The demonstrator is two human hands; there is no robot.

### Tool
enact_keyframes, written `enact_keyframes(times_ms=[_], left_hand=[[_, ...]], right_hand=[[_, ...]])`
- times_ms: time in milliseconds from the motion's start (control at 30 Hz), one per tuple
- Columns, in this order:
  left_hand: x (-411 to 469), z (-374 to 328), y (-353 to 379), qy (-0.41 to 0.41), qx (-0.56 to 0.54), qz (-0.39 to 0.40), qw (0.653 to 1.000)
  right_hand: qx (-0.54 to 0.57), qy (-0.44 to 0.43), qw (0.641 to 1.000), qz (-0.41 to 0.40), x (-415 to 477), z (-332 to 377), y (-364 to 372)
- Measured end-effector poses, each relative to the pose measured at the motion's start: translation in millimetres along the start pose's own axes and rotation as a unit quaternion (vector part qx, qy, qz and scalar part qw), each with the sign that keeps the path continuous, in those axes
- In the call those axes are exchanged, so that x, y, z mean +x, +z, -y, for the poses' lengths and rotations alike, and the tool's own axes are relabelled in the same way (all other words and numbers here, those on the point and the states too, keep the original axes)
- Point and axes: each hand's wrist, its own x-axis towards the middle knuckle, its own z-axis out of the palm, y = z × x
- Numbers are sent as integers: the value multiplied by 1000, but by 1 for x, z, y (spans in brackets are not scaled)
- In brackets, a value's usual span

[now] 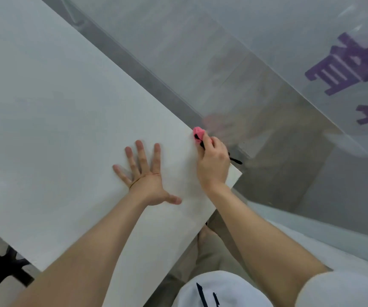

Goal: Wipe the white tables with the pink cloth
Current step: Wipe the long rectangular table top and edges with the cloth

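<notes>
White counter (56, 129): bare, runs up-left, wide free surface for strokes. Left hand (144, 173): fully spread, palm flat on the counter, holding nothing, apparently bracing. Right hand (213, 162): curled shut around the pink cloth (198, 134), bunched at the counter's right edge near the corner; a dark strip trails from the fist. Just beyond the edge stands a clear panel (245, 74) with purple lettering.

Risk: the wad is small and at the rim, so a stroke could slip off the edge or knuckles strike the panel. Little room rightward; plenty leftward.
</notes>
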Motion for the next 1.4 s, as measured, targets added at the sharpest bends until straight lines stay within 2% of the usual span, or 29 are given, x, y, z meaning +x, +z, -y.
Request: enact_keyframes(times_ms=[133,233,367,467,633,767,833,867,933,967,1067,1167,1267,1400], left_hand=[[1,-1,-1,0,-7,-7,1000],[0,1,2,2,0,-17,1000],[5,3,3,2,23,-41,999],[7,4,-1,17,48,-64,997],[24,28,-52,91,78,-206,971],[53,59,-94,28,130,-214,968],[62,64,-98,11,145,-194,970],[63,65,-98,9,149,-190,970],[63,64,-97,9,149,-187,971],[62,64,-97,10,146,-190,971],[62,64,-96,12,135,-198,971],[62,63,-96,13,134,-192,972],[64,63,-96,17,130,-189,973],[64,64,-96,18,127,-182,975]], right_hand=[[35,-69,997,12,25,29,21],[30,-77,996,44,16,11,5],[-20,-77,996,28,-2,-27,-20],[-30,-71,997,4,13,0,-6],[-1,-90,995,35,57,62,34],[2,-137,986,91,38,44,22],[74,-70,990,95,38,54,11],[129,9,988,84,42,63,9],[234,147,960,53,47,77,12],[247,175,953,32,48,79,15],[211,162,964,22,47,78,19],[100,80,990,57,47,72,26],[9,67,993,92,48,78,34],[10,57,993,103,51,57,19]])
